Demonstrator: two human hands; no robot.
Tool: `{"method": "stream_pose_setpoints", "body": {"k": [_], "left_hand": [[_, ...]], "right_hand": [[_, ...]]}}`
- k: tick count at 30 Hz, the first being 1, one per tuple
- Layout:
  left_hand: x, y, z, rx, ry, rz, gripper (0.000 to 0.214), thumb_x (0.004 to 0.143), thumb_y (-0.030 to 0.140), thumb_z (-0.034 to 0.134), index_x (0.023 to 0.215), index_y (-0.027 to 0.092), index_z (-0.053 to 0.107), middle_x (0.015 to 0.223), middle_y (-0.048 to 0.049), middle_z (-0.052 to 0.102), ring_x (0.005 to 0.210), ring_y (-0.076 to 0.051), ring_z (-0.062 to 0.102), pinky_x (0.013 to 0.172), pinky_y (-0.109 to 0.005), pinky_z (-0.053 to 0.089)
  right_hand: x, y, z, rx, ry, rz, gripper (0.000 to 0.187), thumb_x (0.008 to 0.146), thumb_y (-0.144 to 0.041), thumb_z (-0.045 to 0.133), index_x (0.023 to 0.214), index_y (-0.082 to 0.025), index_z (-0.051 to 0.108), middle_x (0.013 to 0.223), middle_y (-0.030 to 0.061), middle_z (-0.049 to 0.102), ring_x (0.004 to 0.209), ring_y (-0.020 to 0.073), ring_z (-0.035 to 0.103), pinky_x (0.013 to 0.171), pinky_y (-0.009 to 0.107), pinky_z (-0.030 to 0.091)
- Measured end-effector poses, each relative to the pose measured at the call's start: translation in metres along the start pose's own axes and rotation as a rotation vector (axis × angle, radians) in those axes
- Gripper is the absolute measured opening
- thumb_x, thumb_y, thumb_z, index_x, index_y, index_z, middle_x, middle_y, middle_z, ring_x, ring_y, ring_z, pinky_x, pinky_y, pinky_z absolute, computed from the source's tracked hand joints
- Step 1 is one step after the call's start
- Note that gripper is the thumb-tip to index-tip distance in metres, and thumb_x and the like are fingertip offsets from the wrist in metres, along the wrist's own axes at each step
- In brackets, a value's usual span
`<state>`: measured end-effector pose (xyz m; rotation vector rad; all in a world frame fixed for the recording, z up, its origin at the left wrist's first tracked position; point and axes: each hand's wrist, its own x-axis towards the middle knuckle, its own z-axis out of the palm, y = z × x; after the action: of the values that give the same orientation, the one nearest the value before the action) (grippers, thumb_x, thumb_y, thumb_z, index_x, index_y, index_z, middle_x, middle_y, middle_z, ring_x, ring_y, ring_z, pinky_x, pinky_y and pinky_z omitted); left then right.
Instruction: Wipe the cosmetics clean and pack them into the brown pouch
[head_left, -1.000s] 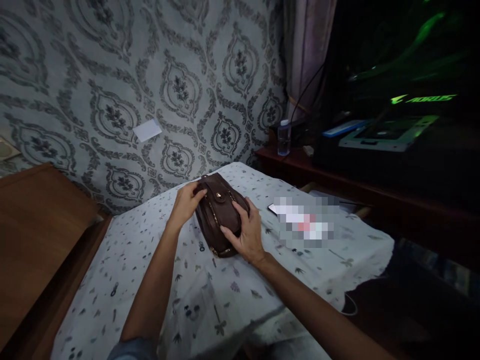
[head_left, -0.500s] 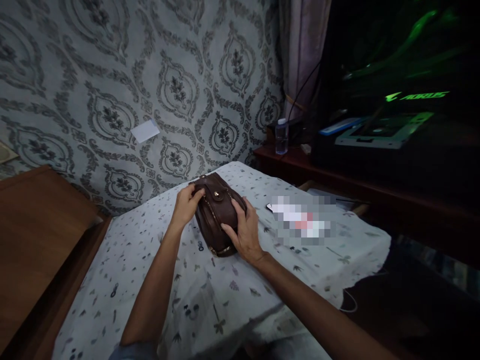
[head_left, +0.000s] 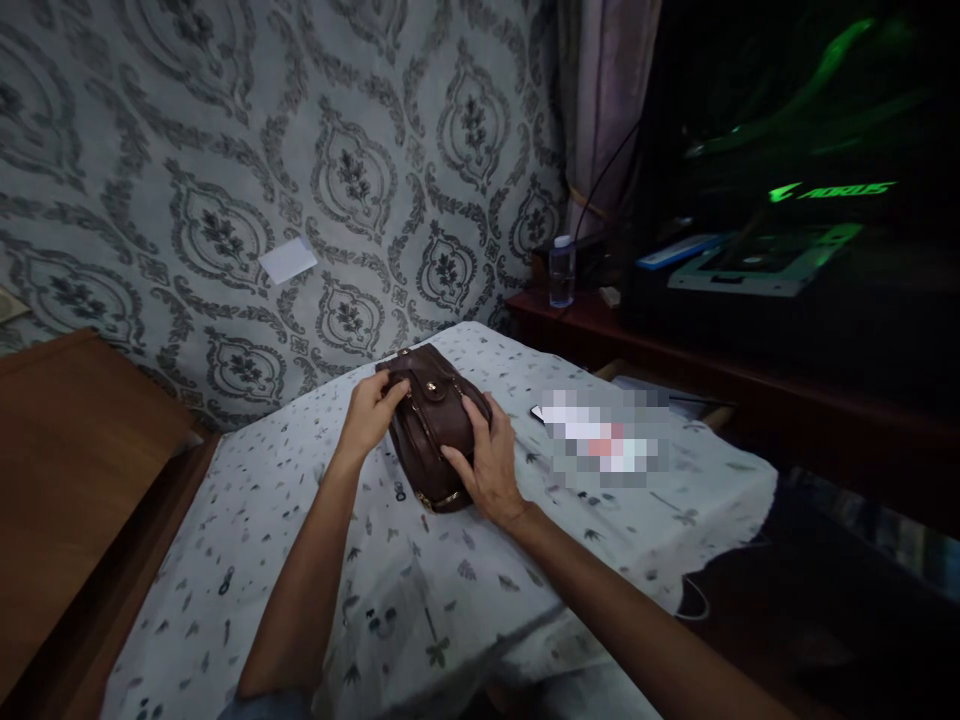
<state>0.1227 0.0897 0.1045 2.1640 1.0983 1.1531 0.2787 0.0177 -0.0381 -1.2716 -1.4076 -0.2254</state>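
Note:
A dark brown leather handbag [head_left: 427, 430] with gold-coloured fittings lies on the patterned white cloth. A round metal stud sits on its short flap, and a zipper runs along its top. At the far left end of the bag my left hand [head_left: 370, 412] is closed, thumb and fingers pinching by the zipper's end. Whether they hold the zipper pull itself is hidden. My right hand [head_left: 489, 458] grips the bag's right side, thumb on top near the zipper and fingers over the far side.
To the right of the bag lies a phone [head_left: 537, 413], mostly covered by a blurred patch. A clear bottle [head_left: 561, 272] stands on the dark red desk beside a black computer case [head_left: 862, 270]. Wooden furniture [head_left: 82, 430] borders the cloth at left; patterned wallpaper rises behind.
Both hands stay at nearly the same places on the handbag. Only a slight shift of the whole view shows.

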Motion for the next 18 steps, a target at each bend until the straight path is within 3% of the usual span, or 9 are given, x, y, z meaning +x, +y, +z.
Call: {"method": "stream_pose_setpoints", "body": {"k": [4,8,14,18], "left_hand": [[-0.004,0.002,0.0,-0.035,-0.049,0.004,0.02,0.088,0.034,0.062,0.078,0.018,0.069,0.075,-0.0021,0.071,0.077,-0.02,0.063,0.073,-0.03,0.049],[-0.009,0.005,0.002,-0.014,-0.016,0.016,0.018,0.09,0.033,0.065,0.08,0.019,0.068,0.077,-0.0022,0.07,0.084,-0.021,0.064,0.079,-0.031,0.051],[-0.019,0.011,0.007,-0.03,-0.034,-0.015,0.011,0.082,0.028,0.067,0.082,0.021,0.059,0.075,0.0025,0.059,0.072,-0.016,0.053,0.068,-0.027,0.041],[-0.024,0.015,0.008,0.023,-0.029,0.037,0.011,0.077,0.02,0.066,0.081,0.021,0.056,0.078,0.0032,0.056,0.074,-0.015,0.051,0.07,-0.027,0.038]], "right_hand": [[0.0,-0.002,-0.001,0.018,0.01,-0.009,0.067,0.1,-0.052,0.045,0.159,-0.021,0.035,0.157,0.0202,0.035,0.143,0.0377,0.041,0.116,0.061,0.04],[0.001,-0.004,-0.003,0.027,0.001,-0.005,0.066,0.1,-0.048,0.046,0.159,-0.021,0.033,0.157,0.0199,0.035,0.145,0.0372,0.039,0.118,0.06,0.038],[0.002,-0.005,-0.006,0.017,-0.007,-0.003,0.067,0.098,-0.047,0.05,0.159,-0.022,0.034,0.158,0.0191,0.035,0.143,0.0366,0.042,0.117,0.059,0.04],[0.002,-0.004,-0.007,0.012,-0.007,-0.019,0.07,0.096,-0.048,0.052,0.159,-0.023,0.034,0.158,0.0195,0.034,0.144,0.0367,0.042,0.116,0.059,0.041]]}}
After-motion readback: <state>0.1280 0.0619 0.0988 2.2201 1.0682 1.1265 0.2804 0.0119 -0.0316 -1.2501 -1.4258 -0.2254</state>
